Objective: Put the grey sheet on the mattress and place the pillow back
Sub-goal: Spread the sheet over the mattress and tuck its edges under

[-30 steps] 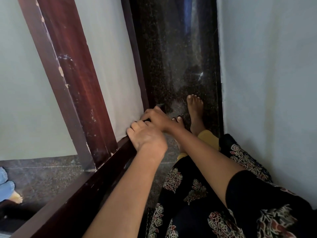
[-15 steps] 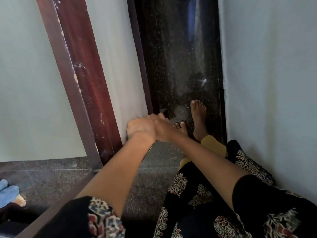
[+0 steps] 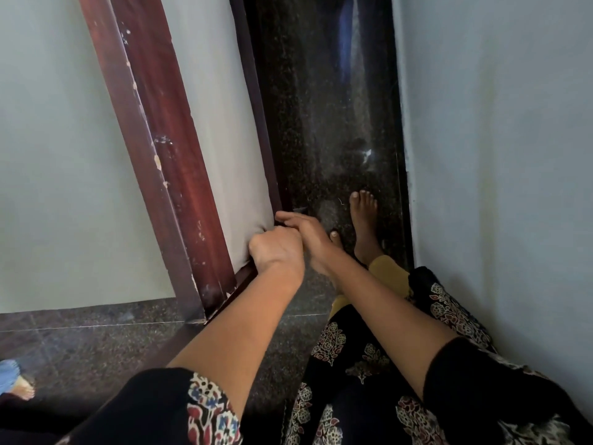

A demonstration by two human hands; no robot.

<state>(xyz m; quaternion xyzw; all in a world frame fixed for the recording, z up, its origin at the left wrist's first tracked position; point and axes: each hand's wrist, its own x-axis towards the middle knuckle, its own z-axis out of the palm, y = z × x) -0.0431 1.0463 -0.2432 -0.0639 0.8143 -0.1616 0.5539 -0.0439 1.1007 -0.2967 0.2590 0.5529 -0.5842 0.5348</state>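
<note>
The grey sheet (image 3: 224,130) covers the mattress as a narrow pale strip between the dark red wooden headboard (image 3: 167,149) and the bed's side rail (image 3: 256,101). At the mattress corner my left hand (image 3: 276,252) is a closed fist bunching the sheet, which puckers there. My right hand (image 3: 305,231) lies against it on the outer side, fingers pressed at the corner by the rail; what they hold is hidden. No pillow is in view.
A narrow strip of dark speckled floor (image 3: 337,123) runs between the bed and a pale blue wall (image 3: 497,155) on the right, with my bare feet (image 3: 364,226) on it. Another person's foot and blue trouser leg (image 3: 16,380) show at the lower left.
Both hands have stayed at the mattress corner, the left closing into a tighter fist on the sheet. My view has shifted so the corner sits further right.
</note>
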